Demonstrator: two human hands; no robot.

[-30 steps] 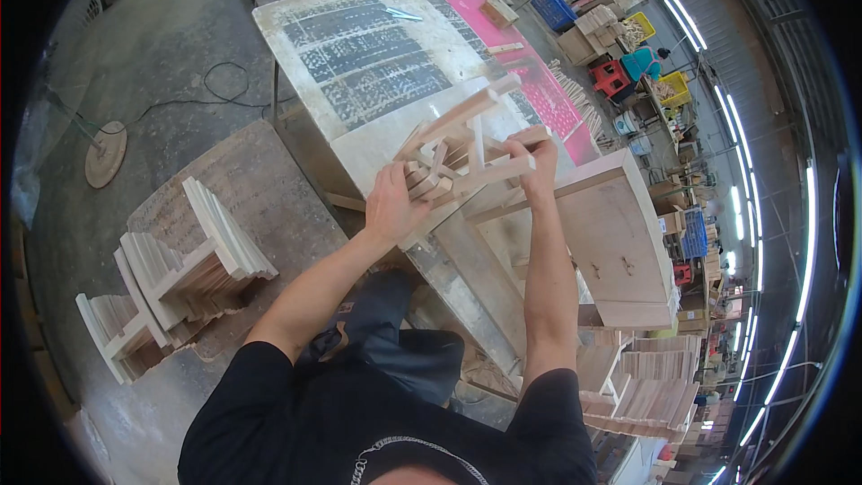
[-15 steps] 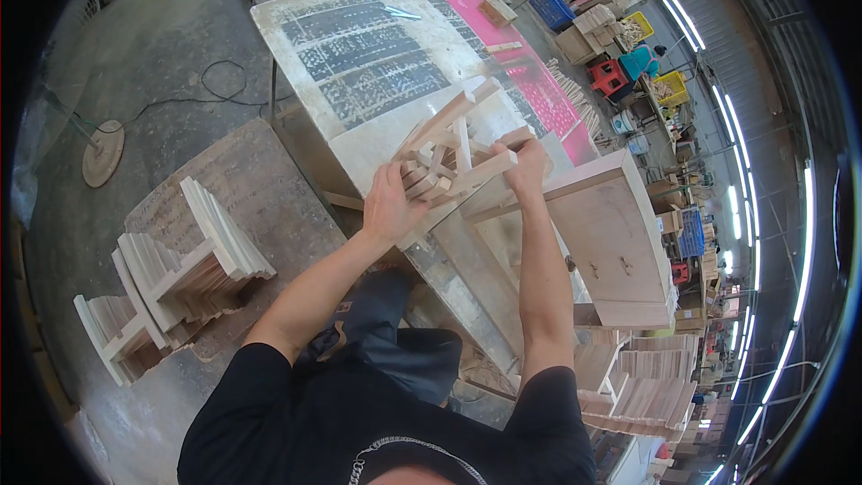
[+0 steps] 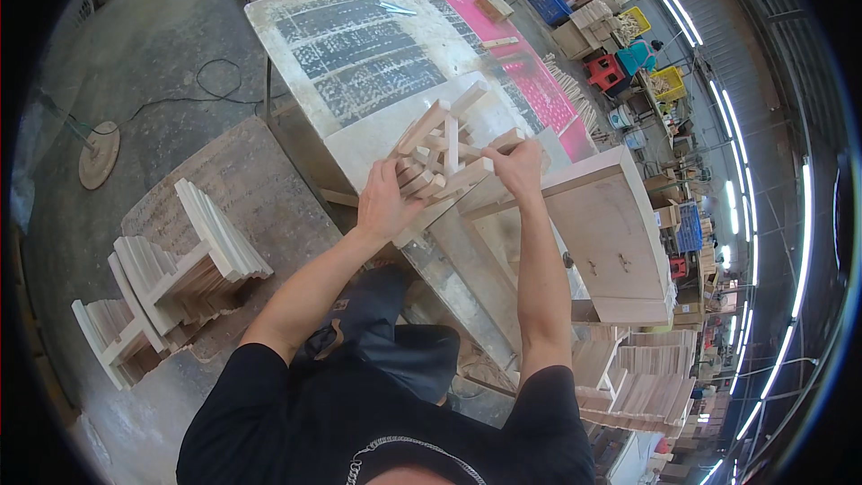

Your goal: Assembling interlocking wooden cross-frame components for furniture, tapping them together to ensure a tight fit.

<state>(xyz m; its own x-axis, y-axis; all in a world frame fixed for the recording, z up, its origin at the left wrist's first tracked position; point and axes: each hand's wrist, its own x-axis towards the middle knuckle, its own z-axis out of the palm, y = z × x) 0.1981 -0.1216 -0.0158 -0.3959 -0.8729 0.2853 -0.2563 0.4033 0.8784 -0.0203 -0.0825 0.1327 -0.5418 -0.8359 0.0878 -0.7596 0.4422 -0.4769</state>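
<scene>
- Left: pale wooden parts stacked on brown board.
- Wooden frame gripped at left bars by left hand fingers.
- Wooden frame held over worktop, near side, between hands.
- Right end grasped by right hand fingers.

Concrete floor, grey and stained, extends from 9 to 11 o'clock; across it, at 10 o'clock, loops a dark cable, with a round stand base near it at 9. Toward 12 o'clock stands a worktable, its pale top bearing worn dark patches and a pink strip; a low brown platform lies between 9 and 10. Blue crate, 1 o'clock; red stool, between 1 and 2; yellow crate, 2. Dark ribbed ceiling, 2 o'clock; bright tube lights curve from 1 to 4.
</scene>
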